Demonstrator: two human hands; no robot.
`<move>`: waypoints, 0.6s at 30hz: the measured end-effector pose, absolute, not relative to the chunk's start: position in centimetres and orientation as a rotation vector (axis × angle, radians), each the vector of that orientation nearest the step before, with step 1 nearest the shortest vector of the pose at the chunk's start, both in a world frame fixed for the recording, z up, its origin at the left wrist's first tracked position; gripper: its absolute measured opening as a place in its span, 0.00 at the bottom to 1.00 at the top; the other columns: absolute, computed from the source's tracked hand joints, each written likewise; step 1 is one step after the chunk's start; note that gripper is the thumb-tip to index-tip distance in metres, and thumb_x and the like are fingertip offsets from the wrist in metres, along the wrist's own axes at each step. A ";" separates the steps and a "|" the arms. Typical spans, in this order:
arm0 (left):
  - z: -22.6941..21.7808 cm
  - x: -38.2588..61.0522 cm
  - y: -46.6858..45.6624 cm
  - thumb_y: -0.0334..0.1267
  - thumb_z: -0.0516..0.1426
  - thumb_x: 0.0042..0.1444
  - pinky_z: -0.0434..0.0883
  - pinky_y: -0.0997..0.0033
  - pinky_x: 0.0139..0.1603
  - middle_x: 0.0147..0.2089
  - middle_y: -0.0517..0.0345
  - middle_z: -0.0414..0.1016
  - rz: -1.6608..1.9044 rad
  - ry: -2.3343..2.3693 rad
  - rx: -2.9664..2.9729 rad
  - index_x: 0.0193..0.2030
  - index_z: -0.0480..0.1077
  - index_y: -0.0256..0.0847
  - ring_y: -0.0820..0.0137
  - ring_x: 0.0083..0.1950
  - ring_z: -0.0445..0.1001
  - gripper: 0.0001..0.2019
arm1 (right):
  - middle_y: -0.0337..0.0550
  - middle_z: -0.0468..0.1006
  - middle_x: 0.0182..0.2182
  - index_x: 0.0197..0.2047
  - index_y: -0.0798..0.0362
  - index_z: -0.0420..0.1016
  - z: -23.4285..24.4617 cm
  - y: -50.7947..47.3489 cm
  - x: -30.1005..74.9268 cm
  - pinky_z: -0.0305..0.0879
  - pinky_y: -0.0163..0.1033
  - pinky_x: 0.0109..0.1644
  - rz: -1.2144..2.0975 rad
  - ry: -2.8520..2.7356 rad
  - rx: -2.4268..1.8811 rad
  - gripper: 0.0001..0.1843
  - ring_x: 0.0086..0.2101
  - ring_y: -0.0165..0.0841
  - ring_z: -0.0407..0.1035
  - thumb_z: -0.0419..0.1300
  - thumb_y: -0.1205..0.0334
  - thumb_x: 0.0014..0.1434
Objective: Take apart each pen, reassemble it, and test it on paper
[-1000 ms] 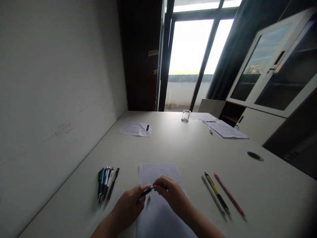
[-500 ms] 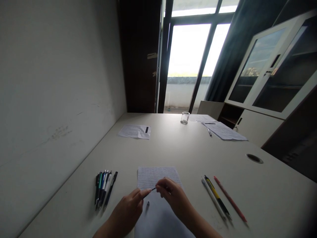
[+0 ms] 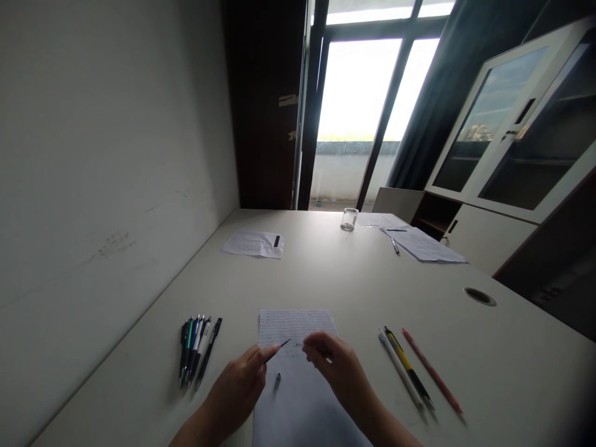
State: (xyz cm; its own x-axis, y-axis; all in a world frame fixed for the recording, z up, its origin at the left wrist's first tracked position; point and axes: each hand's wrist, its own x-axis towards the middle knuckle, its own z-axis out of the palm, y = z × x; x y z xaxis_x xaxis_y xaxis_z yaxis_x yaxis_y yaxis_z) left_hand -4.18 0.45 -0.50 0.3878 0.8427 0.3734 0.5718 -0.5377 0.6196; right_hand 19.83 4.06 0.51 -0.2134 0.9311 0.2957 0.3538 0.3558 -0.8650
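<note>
My left hand (image 3: 242, 380) is closed around a dark pen (image 3: 272, 356), with a thin rod like a refill sticking out toward the upper right. To its right, my right hand (image 3: 333, 360) has thumb and fingers pinched together, apart from the pen. A tiny dark thing shows by those fingertips, too small to make out. Both hands are above a sheet of paper (image 3: 298, 406) with handwriting on its upper part. On the sheet, just right of my left hand, lies a small dark piece (image 3: 278, 377) like a pen tip.
Several pens (image 3: 198, 354) lie side by side at the left. On the right are a white pen (image 3: 401, 369), a yellow and black pen (image 3: 410, 369) and a red pen (image 3: 432, 371). Farther back stand a glass jar (image 3: 349, 220) and papers (image 3: 421, 244). A cable hole (image 3: 480, 297) is at right.
My right hand has drawn away to the right from the pen's thin end, leaving a gap. My left hand still holds the pen, nearly in place.
</note>
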 end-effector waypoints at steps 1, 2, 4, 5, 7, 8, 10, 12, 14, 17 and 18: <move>-0.5 -4.2 0.5 0.29 0.47 0.64 0.76 0.72 0.44 0.45 0.52 0.76 0.958 1.233 2.254 0.62 0.65 0.47 0.69 0.41 0.78 0.21 | 0.40 0.77 0.29 0.34 0.52 0.74 0.6 3.8 19.8 0.69 0.34 0.34 0.788 -1.802 -1.132 0.03 0.29 0.31 0.72 0.60 0.64 0.60; -0.5 -4.3 0.5 0.30 0.47 0.64 0.76 0.72 0.44 0.45 0.52 0.76 0.968 1.245 2.248 0.62 0.65 0.47 0.68 0.41 0.78 0.21 | 0.40 0.77 0.30 0.34 0.52 0.74 0.6 3.6 19.8 0.68 0.33 0.35 0.742 -1.855 -1.115 0.03 0.29 0.31 0.72 0.59 0.66 0.60; -0.6 -4.4 0.6 0.30 0.47 0.65 0.76 0.71 0.43 0.44 0.52 0.76 0.986 1.270 2.239 0.62 0.65 0.46 0.68 0.40 0.77 0.21 | 0.39 0.76 0.30 0.34 0.51 0.74 0.6 3.0 19.6 0.67 0.33 0.35 0.653 -1.963 -1.075 0.05 0.29 0.30 0.71 0.58 0.69 0.60; -0.7 -4.4 0.6 0.31 0.47 0.65 0.76 0.71 0.43 0.43 0.52 0.76 0.991 1.281 2.235 0.62 0.65 0.46 0.68 0.39 0.77 0.21 | 0.39 0.75 0.30 0.35 0.51 0.74 0.6 2.6 19.4 0.67 0.33 0.35 0.600 -2.016 -1.058 0.06 0.29 0.29 0.70 0.57 0.70 0.60; -0.7 -4.4 0.6 0.31 0.48 0.64 0.76 0.71 0.44 0.43 0.52 0.76 0.997 1.292 2.227 0.62 0.65 0.46 0.68 0.38 0.77 0.20 | 0.39 0.75 0.30 0.36 0.50 0.74 0.3 2.1 19.2 0.66 0.33 0.36 0.479 -2.112 -1.028 0.08 0.29 0.30 0.69 0.57 0.73 0.59; -0.8 -4.4 0.6 0.31 0.48 0.65 0.76 0.71 0.44 0.43 0.52 0.76 0.999 1.293 2.222 0.62 0.65 0.46 0.68 0.38 0.77 0.21 | 0.39 0.74 0.31 0.36 0.50 0.73 0.1 1.9 19.1 0.66 0.34 0.36 0.419 -2.157 -1.014 0.09 0.30 0.30 0.69 0.58 0.75 0.59; -0.8 -4.4 0.6 0.31 0.48 0.65 0.75 0.70 0.44 0.44 0.52 0.76 0.995 1.292 2.213 0.63 0.64 0.46 0.68 0.38 0.77 0.21 | 0.40 0.75 0.32 0.36 0.50 0.73 -0.2 1.6 18.9 0.65 0.34 0.38 0.324 -2.242 -0.989 0.10 0.33 0.32 0.69 0.59 0.76 0.58; -0.9 -4.4 0.6 0.31 0.47 0.65 0.75 0.70 0.45 0.44 0.52 0.76 0.970 1.295 2.203 0.63 0.63 0.47 0.68 0.39 0.76 0.21 | 0.40 0.74 0.33 0.37 0.50 0.73 -0.6 1.6 18.9 0.65 0.34 0.39 0.267 -2.317 -0.966 0.10 0.34 0.32 0.69 0.59 0.76 0.59; -1.0 -4.4 0.6 0.31 0.46 0.66 0.74 0.68 0.46 0.45 0.52 0.75 0.934 1.298 2.189 0.64 0.62 0.47 0.68 0.40 0.76 0.21 | 0.40 0.75 0.33 0.39 0.50 0.74 -0.9 1.8 18.9 0.66 0.34 0.40 0.233 -2.371 -0.938 0.09 0.34 0.32 0.70 0.59 0.75 0.60; -1.0 -4.5 0.5 0.30 0.46 0.66 0.73 0.67 0.48 0.47 0.52 0.74 0.907 1.298 2.167 0.64 0.61 0.47 0.67 0.42 0.75 0.21 | 0.40 0.75 0.34 0.41 0.50 0.74 -1.1 1.9 19.0 0.66 0.35 0.41 0.191 -2.431 -0.892 0.09 0.35 0.32 0.70 0.59 0.73 0.62; -0.9 -4.5 0.5 0.30 0.46 0.66 0.73 0.67 0.49 0.47 0.51 0.74 0.904 1.295 2.164 0.64 0.61 0.47 0.67 0.43 0.75 0.21 | 0.40 0.75 0.34 0.41 0.50 0.74 -1.1 1.9 19.0 0.66 0.35 0.40 0.168 -2.451 -0.877 0.08 0.35 0.32 0.69 0.59 0.73 0.63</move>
State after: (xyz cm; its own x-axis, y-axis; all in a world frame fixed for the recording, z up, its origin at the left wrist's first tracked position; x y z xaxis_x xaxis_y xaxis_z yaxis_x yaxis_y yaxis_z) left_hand -4.50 0.51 -0.90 0.3417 0.8905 0.3005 0.5890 -0.4521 0.6699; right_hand 18.97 1.90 -1.11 -0.6511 0.6206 0.4370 0.5550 0.7820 -0.2835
